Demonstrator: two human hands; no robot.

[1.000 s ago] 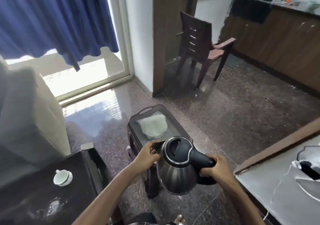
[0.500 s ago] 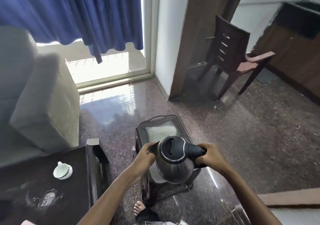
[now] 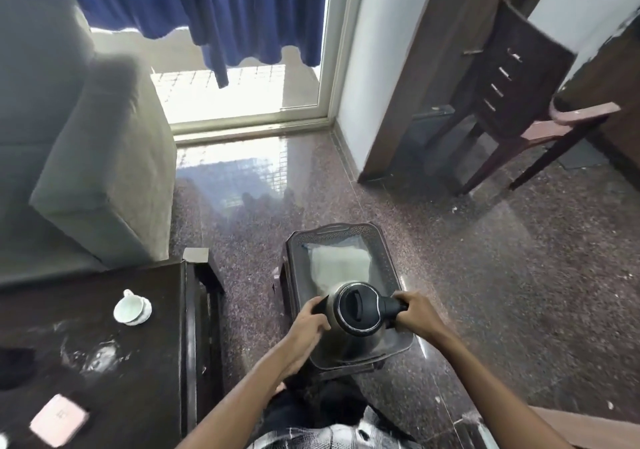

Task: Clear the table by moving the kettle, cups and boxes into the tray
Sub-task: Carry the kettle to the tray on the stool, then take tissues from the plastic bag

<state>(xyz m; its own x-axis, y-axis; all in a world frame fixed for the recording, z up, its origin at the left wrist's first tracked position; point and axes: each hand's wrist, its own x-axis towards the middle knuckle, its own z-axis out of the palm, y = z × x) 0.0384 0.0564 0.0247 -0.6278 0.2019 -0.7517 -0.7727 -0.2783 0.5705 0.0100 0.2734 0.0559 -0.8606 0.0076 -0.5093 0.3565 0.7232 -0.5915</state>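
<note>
Head view: left hand (image 3: 309,318) and right hand (image 3: 414,314) wrap fingers (image 3: 403,301) round the kettle (image 3: 356,315) at the tray's (image 3: 333,230) near end; cup (image 3: 131,310) and box (image 3: 57,421) lie uncleared on the table (image 3: 104,365).

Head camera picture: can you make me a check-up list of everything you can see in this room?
Surface: dark table, glossy, at the left; the tray stands apart, to its right.
Job's things: kettle over the tray's near end, cannot tell if it is set down; white cup and pink box on the table, not yet moved.
Clutter: white cloth lies in the tray.
Hands: left hand grips the kettle's spout side; right hand grips its handle.
Cables: nothing seen.
Surroundings: grey sofa, blue curtain, brown chair, speckled floor.
</note>
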